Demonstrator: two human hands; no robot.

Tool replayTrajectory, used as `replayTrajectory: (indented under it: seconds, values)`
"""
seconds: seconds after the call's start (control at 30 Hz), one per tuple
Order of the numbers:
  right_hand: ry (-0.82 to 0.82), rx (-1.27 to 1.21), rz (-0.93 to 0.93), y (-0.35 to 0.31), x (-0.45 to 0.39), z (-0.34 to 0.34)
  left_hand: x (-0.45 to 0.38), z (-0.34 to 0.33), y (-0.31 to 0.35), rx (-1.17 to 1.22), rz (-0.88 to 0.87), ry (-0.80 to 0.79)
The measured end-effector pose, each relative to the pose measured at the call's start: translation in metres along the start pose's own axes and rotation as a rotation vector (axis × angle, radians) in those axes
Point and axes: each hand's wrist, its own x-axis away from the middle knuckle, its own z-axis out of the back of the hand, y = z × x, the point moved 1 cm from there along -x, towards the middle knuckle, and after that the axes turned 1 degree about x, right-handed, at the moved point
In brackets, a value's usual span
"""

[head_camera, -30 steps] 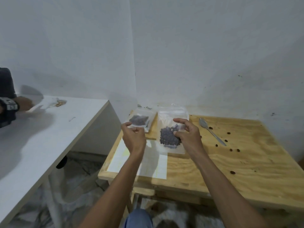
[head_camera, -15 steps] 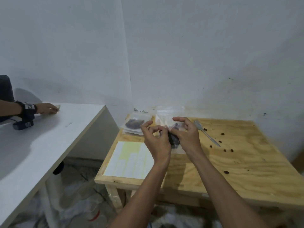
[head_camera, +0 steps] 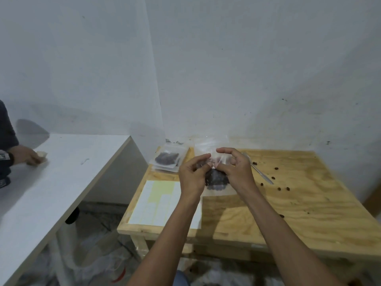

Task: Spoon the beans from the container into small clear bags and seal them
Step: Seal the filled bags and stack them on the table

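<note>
While both forearms reach forward over the pale plywood table (head_camera: pixel 288 203), left hand (head_camera: pixel 192 174) and right hand (head_camera: pixel 237 170) meet, fingers curled. Each grip pinches the upper edge of the small clear plastic bag (head_camera: pixel 216 182) of dark beans (head_camera: pixel 216 179), held just above the table.

A small clear bag (head_camera: pixel 216 182) of dark beans (head_camera: pixel 216 179) hangs upright above the table; a spoon (head_camera: pixel 260 172) lies nearby.
</note>
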Motion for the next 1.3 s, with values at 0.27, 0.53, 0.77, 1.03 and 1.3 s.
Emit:
replayTrajectory:
  seconds: [0.27,0.53,0.77,1.03,1.3]
  values:
    - [-0.116,0.132,-0.052,0.009,-0.003,-0.017,-0.028,0.032,-0.003,-0.071,-0.022,0.069]
    - [-0.089,0.07,-0.135,0.01,-0.052,-0.091,-0.092,0.091,0.012,-0.331,-0.168,0.093]
    - [-0.227,0.28,-0.126,0.018,-0.103,-0.144,-0.171,0.124,0.001,-0.705,-0.162,0.119]
    - [-0.342,0.625,-0.127,0.047,-0.111,-0.162,-0.197,0.144,-0.046,-0.848,-0.031,0.048]
    - [-0.357,0.698,-0.11,0.042,-0.107,-0.158,-0.195,0.146,-0.051,-0.874,-0.051,0.041]
